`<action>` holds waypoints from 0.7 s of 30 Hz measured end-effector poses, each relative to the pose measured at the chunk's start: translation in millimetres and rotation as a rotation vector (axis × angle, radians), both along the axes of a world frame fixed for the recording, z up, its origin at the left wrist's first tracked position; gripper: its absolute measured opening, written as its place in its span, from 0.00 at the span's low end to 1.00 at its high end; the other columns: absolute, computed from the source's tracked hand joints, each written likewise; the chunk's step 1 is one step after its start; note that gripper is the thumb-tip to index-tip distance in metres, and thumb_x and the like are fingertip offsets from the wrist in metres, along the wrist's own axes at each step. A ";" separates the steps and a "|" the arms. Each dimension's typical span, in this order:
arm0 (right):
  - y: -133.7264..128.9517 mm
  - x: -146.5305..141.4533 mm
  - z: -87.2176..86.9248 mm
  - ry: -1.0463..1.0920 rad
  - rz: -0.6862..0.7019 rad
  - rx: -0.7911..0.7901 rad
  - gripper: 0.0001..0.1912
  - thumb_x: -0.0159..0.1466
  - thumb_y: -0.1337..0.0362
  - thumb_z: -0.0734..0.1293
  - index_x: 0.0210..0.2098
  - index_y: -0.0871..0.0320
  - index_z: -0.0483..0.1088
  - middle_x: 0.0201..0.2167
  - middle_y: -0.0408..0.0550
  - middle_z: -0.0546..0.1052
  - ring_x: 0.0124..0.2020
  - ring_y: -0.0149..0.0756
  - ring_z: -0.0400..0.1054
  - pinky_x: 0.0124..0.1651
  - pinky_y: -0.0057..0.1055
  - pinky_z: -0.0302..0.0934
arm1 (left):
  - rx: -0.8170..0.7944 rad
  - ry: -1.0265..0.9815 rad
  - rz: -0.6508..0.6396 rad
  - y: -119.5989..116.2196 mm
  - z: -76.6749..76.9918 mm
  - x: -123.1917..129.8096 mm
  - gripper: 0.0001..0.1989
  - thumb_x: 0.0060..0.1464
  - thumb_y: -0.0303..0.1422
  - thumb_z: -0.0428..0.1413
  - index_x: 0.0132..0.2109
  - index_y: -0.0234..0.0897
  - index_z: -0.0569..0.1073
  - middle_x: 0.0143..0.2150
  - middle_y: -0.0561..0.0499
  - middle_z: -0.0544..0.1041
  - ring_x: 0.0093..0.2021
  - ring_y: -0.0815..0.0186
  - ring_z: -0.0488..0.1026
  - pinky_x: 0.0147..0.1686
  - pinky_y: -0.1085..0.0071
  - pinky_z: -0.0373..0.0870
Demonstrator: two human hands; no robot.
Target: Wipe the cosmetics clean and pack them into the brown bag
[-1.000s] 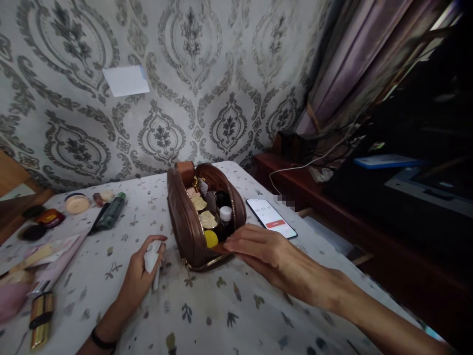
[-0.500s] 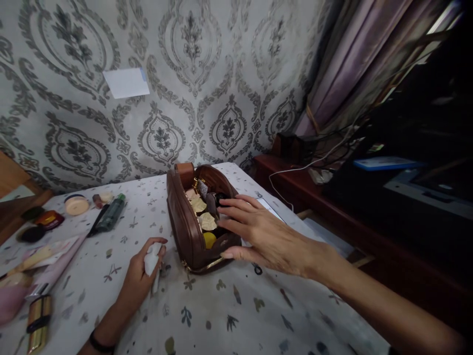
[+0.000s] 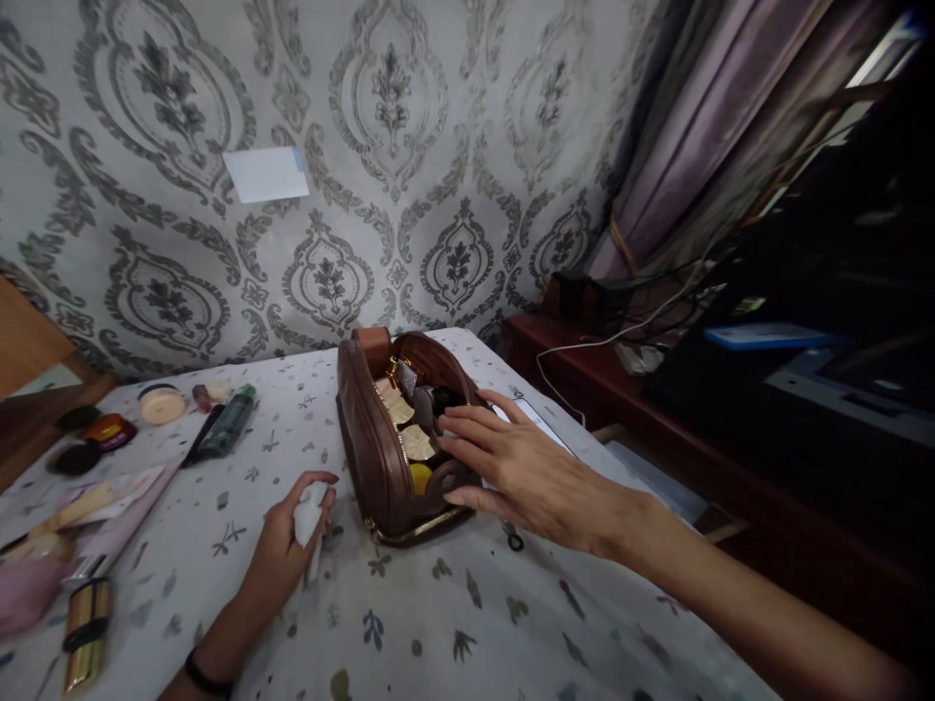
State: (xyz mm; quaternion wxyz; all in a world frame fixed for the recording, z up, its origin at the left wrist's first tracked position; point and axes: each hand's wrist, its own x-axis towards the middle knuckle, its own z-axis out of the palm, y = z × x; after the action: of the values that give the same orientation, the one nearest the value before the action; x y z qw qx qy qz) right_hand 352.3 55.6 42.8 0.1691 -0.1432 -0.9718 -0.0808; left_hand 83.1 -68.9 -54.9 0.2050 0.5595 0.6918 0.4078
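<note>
Brown leather-look bag (image 3: 357, 438) on the printed cloth (image 3: 394, 672), unzipped, mouth facing up, and it's packed! Inside, a yellow disc (image 3: 420, 478) sits at the near end, pale gold pieces (image 3: 419, 443) line up beyond it along the left side, dark items (image 3: 443, 401) crowd the right half, and a glittery silver piece (image 3: 407, 376) shows toward the far end. Long axis: running away toward the patterned wall (image 3: 453, 146), far end angled a touch left, tan strap (image 3: 374, 341) up there, gold zip (image 3: 428, 531) curving round the near end. Over the bag's right rim, the right hand (image 3: 526, 472), fingers spread wide, thumb by the near right corner; whether the fingertips touch anything, can't tell! Just left of the bag's near end, the left hand (image 3: 288, 531), curled snugly round a white item (image 3: 311, 513), its shape partly hidden. Right of the bag, a lit phone (image 3: 546, 428) peeks from behind the right hand. Well left of the bag, a dark green bottle (image 3: 230, 421), and farther left, a round tan jar (image 3: 162, 404)
</note>
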 end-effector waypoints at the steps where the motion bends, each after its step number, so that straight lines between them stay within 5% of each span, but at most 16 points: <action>1: 0.2 -0.1 -0.2 0.010 0.002 0.001 0.22 0.70 0.51 0.58 0.50 0.63 0.70 0.53 0.60 0.75 0.59 0.49 0.65 0.64 0.56 0.52 | 0.001 -0.006 -0.004 0.0 -1.1 -0.4 0.18 0.61 0.48 0.47 0.46 0.39 0.71 0.23 0.58 0.65 0.22 0.67 0.62 0.24 0.73 0.58; 4: -2.3 -0.5 0.8 0.081 0.009 0.001 0.22 0.71 0.52 0.58 0.52 0.63 0.69 0.52 0.60 0.76 0.59 0.49 0.65 0.63 0.55 0.56 | 0.004 -0.018 -0.012 1.2 -4.8 -1.6 0.18 0.62 0.47 0.47 0.48 0.39 0.70 0.25 0.57 0.67 0.23 0.67 0.63 0.25 0.73 0.60; 8: -22.5 -7.3 3.9 0.351 0.054 -0.053 0.13 0.70 0.61 0.61 0.50 0.60 0.70 0.46 0.56 0.78 0.54 0.45 0.70 0.57 0.48 0.64 | 0.133 -0.044 0.003 2.5 -0.7 1.2 0.17 0.61 0.44 0.49 0.53 0.40 0.67 0.40 0.50 0.74 0.35 0.64 0.71 0.38 0.69 0.67; 13: -68.4 -39.2 0.8 0.662 0.143 -0.337 0.12 0.69 0.69 0.59 0.49 0.57 0.70 0.33 0.48 0.78 0.35 0.34 0.74 0.37 0.30 0.70 | 0.266 -0.260 -0.056 -12.9 29.0 22.6 0.25 0.60 0.42 0.53 0.60 0.41 0.59 0.36 0.54 0.70 0.33 0.67 0.69 0.37 0.71 0.68; 16: -84.6 -71.8 -3.5 0.811 0.114 -0.431 0.12 0.70 0.67 0.59 0.49 0.55 0.69 0.35 0.48 0.78 0.37 0.35 0.74 0.41 0.32 0.70 | 0.366 -0.432 -0.179 -27.9 45.9 46.0 0.33 0.59 0.49 0.53 0.65 0.41 0.54 0.47 0.47 0.72 0.44 0.62 0.71 0.47 0.67 0.70; 19: -84.0 -108.4 -9.7 0.907 0.032 -0.465 0.12 0.70 0.65 0.58 0.49 0.55 0.70 0.38 0.50 0.78 0.40 0.37 0.73 0.44 0.35 0.69 | 0.382 -0.530 -0.185 -37.0 51.5 69.6 0.37 0.60 0.56 0.44 0.68 0.38 0.54 0.63 0.40 0.65 0.63 0.54 0.62 0.65 0.59 0.57; 21: -78.7 -131.1 -15.9 0.927 -0.028 -0.468 0.13 0.70 0.63 0.58 0.48 0.56 0.71 0.36 0.49 0.77 0.39 0.38 0.72 0.44 0.35 0.68 | 0.306 -0.576 -0.068 -39.3 49.5 81.1 0.38 0.61 0.58 0.40 0.67 0.37 0.58 0.64 0.39 0.66 0.68 0.54 0.56 0.69 0.59 0.49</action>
State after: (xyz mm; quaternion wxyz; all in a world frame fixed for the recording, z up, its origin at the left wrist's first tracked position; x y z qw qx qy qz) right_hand 221.2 -23.1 26.8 0.5441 -0.2108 -0.7849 0.2085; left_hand 164.2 -108.2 -5.4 0.3193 0.4685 0.5167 0.6415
